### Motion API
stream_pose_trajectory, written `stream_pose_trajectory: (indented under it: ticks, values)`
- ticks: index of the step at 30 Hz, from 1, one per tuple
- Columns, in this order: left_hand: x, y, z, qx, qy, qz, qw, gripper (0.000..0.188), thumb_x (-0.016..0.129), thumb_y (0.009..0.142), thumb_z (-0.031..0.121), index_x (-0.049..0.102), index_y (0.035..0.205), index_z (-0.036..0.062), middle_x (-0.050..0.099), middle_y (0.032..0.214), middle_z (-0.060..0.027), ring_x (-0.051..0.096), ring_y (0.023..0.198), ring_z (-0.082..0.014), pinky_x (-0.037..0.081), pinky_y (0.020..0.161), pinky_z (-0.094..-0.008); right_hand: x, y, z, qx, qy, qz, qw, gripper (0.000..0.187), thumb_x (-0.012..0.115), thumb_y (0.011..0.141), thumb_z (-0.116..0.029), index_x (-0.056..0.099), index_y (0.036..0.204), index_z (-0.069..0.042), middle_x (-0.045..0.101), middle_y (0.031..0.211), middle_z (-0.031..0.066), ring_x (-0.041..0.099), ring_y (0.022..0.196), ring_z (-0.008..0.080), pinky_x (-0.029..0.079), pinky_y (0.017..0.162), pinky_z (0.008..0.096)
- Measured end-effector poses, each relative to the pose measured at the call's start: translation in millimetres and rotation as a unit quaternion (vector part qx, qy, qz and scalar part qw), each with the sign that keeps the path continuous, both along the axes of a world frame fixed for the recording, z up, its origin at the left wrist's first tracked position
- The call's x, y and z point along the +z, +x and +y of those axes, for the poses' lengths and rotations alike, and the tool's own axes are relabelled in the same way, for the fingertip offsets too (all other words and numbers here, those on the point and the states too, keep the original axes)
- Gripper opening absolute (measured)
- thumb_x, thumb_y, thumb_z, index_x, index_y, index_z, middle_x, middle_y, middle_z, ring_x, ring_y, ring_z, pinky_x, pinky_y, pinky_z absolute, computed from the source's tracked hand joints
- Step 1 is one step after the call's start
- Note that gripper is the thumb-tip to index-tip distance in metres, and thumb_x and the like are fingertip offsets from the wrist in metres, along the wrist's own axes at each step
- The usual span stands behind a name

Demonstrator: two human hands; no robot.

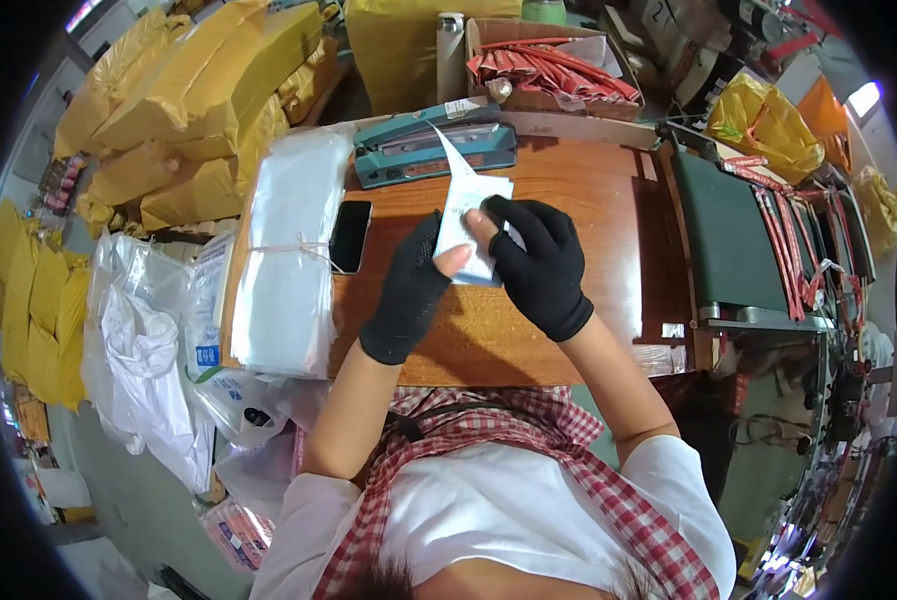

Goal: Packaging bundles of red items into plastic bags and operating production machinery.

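Note:
Both my hands wear black gloves that leave the thumbs bare. My left hand (410, 290) is closed on the left edge of a small stack of white printed paper sheets (461, 196), its thumb across the lower part. From the right, my right hand (544, 265) grips the same stack, thumb pressed on its face. One pointed sheet corner stands up from the top of the stack. The sheets are held above a brown wooden table (569, 165). My fingers behind the paper are hidden.
Left of my hands lie a dark phone (351, 237) and a tied stack of clear plastic bags (287, 270). Beyond is a teal box (434, 155). A carton (554, 65) holds red packets. At right stands a green conveyor belt (724, 230); yellow wrapped parcels (184, 90) are piled far left.

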State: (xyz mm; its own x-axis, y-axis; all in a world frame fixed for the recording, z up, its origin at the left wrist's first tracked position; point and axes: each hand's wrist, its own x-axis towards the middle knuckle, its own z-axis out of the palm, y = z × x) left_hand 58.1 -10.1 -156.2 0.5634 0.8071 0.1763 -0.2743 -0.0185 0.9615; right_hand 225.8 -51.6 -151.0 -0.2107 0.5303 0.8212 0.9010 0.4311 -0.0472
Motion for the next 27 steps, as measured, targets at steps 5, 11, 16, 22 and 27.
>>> stream_pose_trajectory:
  ticks: [5,11,16,22,27]
  values:
    - [-3.7,-4.3,19.4,-0.026,-0.268,-0.132,0.954,0.04,0.054,0.092,0.026,0.053,0.119,-0.0028,0.061,0.109,-0.0107,0.061,0.093,-0.0169,0.049,0.082,-0.0297,-13.3,-0.2,-3.0,0.074,-0.022,-0.054,0.996,0.036,0.067,0.069,-0.012,0.067,0.104,-0.014,0.062,0.111,0.0041,0.058,0.093,0.0227,0.047,0.076,0.0324]
    - [-8.1,3.0,2.4,0.136,-0.102,0.037,0.985,0.021,0.061,0.088,0.021,0.067,0.085,0.0004,0.062,0.075,0.0001,0.054,0.066,-0.0055,0.039,0.058,-0.0206,-12.3,-8.6,-9.2,0.044,-0.127,0.116,0.984,0.044,0.072,0.063,-0.015,0.063,0.106,-0.014,0.06,0.102,0.0041,0.055,0.09,0.0258,0.044,0.077,0.0378]
    - [-15.0,6.0,-2.6,0.145,-0.199,-0.029,0.969,0.02,0.062,0.085,0.02,0.065,0.078,0.0025,0.058,0.07,0.0027,0.051,0.062,-0.005,0.037,0.056,-0.0218,-17.0,-13.0,-3.7,0.031,-0.033,0.028,0.999,0.034,0.072,0.067,-0.013,0.064,0.099,-0.014,0.059,0.096,0.0031,0.054,0.086,0.0239,0.042,0.074,0.0364]
    - [-0.2,14.8,-2.3,0.138,-0.187,-0.011,0.972,0.022,0.062,0.085,0.022,0.066,0.077,0.0027,0.058,0.07,0.0021,0.051,0.063,-0.0057,0.038,0.057,-0.0224,-26.1,-1.8,-2.0,0.017,0.084,-0.046,0.995,0.023,0.072,0.068,-0.011,0.067,0.091,-0.013,0.06,0.09,0.001,0.055,0.082,0.0186,0.04,0.07,0.0343]
    - [25.9,40.4,50.1,0.072,-0.106,-0.051,0.99,0.029,0.052,0.092,0.022,0.062,0.103,-0.0024,0.064,0.094,-0.0084,0.062,0.084,-0.0134,0.05,0.072,-0.0275,6.9,2.6,-54.7,0.137,0.065,0.024,0.988,0.018,0.075,0.063,-0.015,0.066,0.078,-0.01,0.061,0.078,0.0008,0.053,0.058,0.0113,0.035,0.048,0.0279]
